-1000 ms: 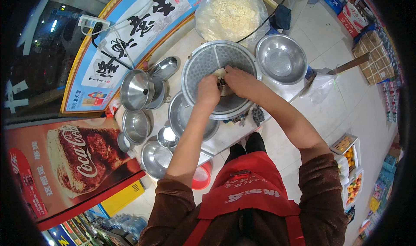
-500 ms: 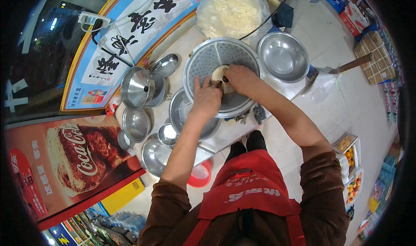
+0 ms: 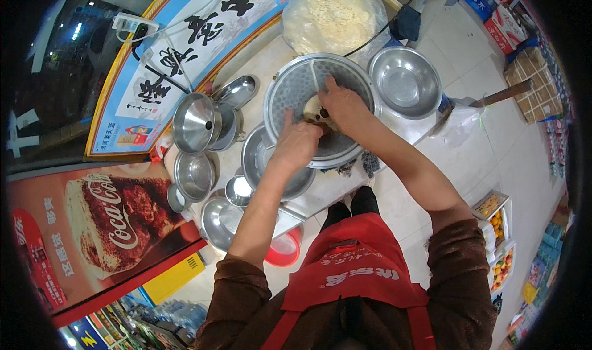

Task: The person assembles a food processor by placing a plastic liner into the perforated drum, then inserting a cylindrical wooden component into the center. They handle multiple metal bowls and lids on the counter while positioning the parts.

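Both my hands reach into a large round metal pot (image 3: 275, 89) with a dimpled or perforated inner wall and a thin bar across it. Between them is a small, pale, rounded piece (image 3: 312, 108) with dark brown spots; its exact kind is unclear. My left hand (image 3: 300, 141) pinches its near side, forefinger stretched out toward the pot's wall. My right hand (image 3: 346, 108) grips the far right side, one finger pointing up. Brownish matter shows under the fingertips, mostly hidden by them.
A metal basin (image 3: 406, 82) stands right of the pot, and a large bag of pale dough-like mass (image 3: 333, 20) lies behind. Several metal bowls and a funnel-like vessel (image 3: 196, 123) crowd the left. A wooden handle (image 3: 502, 93) juts out at right; a red basin (image 3: 285, 249) sits below the counter.
My left hand has shifted slightly right, its forefinger more spread. One finger of my right hand has straightened upward. More dark spots show on the pale piece.
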